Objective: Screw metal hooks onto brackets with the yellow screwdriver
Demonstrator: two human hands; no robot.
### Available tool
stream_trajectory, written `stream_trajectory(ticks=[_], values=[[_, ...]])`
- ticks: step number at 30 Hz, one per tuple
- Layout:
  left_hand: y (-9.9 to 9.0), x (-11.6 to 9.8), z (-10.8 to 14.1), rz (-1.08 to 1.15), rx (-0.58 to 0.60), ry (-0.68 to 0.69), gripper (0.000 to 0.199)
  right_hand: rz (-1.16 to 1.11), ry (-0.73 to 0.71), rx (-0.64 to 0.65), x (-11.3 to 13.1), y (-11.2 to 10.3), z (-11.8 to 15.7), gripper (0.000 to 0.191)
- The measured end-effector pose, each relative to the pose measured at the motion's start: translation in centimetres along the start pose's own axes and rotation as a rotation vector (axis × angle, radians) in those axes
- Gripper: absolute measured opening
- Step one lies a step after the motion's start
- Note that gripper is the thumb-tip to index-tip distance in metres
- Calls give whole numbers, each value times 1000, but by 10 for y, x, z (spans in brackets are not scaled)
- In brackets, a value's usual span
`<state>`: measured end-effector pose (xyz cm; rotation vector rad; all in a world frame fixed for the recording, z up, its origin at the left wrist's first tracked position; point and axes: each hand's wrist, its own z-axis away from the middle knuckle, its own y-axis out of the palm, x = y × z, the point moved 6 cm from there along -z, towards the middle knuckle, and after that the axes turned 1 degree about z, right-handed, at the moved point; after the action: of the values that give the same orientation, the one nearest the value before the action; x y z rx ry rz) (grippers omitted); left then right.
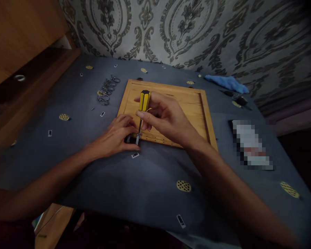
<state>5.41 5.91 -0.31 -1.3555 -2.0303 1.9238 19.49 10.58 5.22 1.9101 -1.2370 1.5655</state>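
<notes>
My right hand (166,116) grips a screwdriver (144,101) with a yellow and black handle, held nearly upright. The screwdriver's tip meets a small metal hook (137,139) at the front edge of a wooden board (168,95) with a raised rim. Around that hook my left hand (118,135) is curled, thumb on the near side and fingers resting at the board's front left corner. Small dark holes run along the board's front edge. The screw head, if there is one, is too small to make out.
Several similar metal hooks (107,88) lie in a row left of the board. A blue cloth (226,83) and a black tool (239,99) are at the back right. A blurred-out flat object (252,145) lies at the right. A wooden cabinet (28,38) borders the left side.
</notes>
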Motion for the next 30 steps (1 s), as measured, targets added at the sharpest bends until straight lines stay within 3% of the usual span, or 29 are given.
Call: stream_trajectory(ticks=[3,11,22,30], values=[[2,2,0,-2,-1,1,49,-37,11,35,-1,-2,-1,37],[1,2,1,1,-8,14,52,31,-16,-105,-6,-2,-1,42],[1,3,0,-11,-12,10,52,75,4,-150,-14,-5,-4,46],[1,3,0,-9,-10,9,52,36,-2,-151,-17,-6,-5,35]])
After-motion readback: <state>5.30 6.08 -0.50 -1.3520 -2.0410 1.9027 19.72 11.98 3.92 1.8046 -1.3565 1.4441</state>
